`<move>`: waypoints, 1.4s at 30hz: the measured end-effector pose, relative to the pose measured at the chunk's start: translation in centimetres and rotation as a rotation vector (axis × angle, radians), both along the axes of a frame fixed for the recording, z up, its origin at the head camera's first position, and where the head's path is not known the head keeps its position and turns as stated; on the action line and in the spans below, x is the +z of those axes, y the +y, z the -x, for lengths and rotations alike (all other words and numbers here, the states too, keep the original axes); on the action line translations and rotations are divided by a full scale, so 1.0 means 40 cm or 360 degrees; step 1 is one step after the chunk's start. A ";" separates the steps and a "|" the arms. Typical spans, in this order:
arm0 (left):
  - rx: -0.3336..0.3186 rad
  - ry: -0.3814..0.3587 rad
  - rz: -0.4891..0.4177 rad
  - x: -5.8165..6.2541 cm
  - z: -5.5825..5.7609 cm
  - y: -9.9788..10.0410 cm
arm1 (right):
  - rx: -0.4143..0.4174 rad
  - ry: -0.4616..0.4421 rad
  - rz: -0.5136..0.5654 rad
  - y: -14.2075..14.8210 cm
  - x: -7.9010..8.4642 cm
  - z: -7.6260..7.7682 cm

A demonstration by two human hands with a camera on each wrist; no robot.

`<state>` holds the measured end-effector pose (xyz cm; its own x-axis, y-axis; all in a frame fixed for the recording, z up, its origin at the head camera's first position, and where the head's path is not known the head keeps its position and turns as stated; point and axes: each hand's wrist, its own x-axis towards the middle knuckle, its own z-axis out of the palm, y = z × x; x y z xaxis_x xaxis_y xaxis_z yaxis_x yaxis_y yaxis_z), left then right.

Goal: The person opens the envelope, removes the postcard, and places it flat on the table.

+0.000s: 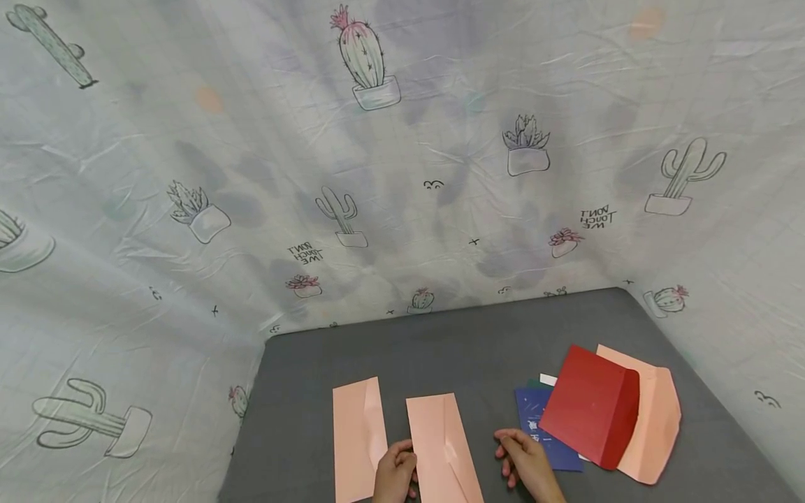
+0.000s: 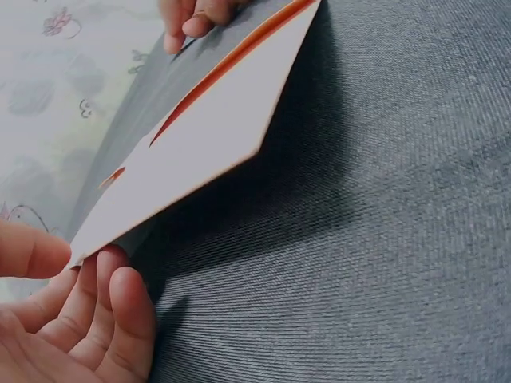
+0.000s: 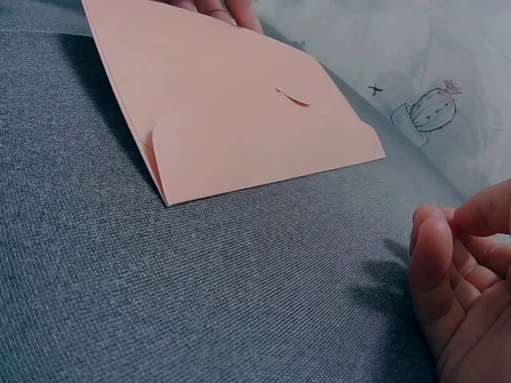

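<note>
Left hand (image 1: 394,476) pinching a pink envelope (image 1: 439,440) by its edge, right hand (image 1: 527,462) loosely curled, empty, red envelope (image 1: 588,405) at its two o'clock

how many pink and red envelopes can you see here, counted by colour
Pink: 3 (leftmost pink envelope, held pink envelope, rightmost pink envelope)
Red: 1 (red envelope, partly covering the rightmost pink one)
Total: 4 visible

Held pink envelope (image 1: 440,447), near end beyond the head view's bottom edge
</note>
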<state>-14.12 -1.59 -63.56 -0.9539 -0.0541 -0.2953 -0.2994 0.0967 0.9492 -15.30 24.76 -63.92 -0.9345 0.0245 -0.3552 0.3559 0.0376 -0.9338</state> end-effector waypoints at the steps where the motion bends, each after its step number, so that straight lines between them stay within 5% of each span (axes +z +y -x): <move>1: 0.0005 0.0005 0.0029 0.000 0.000 0.001 | 0.0000 -0.0002 -0.0001 0.000 0.000 0.000; 6: 0.0046 0.0057 0.0328 0.000 -0.006 0.005 | 0.0000 -0.0014 0.0002 0.001 -0.005 0.003; 11: 0.0061 0.0325 0.0840 0.012 -0.020 0.017 | 0.0000 -0.0032 -0.0013 0.001 -0.006 0.005; 16: -0.0149 0.0638 0.1225 -0.009 -0.022 0.029 | -0.0013 -0.0031 -0.0024 0.000 -0.001 0.006; 21: -0.0461 0.0621 0.1269 -0.064 -0.022 0.026 | -0.0016 -0.0029 -0.0028 -0.001 0.004 0.004; 24: -0.0552 0.0628 0.1264 -0.089 -0.022 0.020 | -0.0018 -0.0011 -0.0018 -0.002 0.012 0.003; 35: -0.0627 0.0503 0.1257 -0.098 -0.016 0.005 | -0.0021 -0.0041 -0.0039 -0.003 0.004 0.008; 42: -0.0631 0.0525 0.1318 -0.099 -0.019 0.006 | -0.0019 -0.0023 -0.0030 -0.005 0.015 0.006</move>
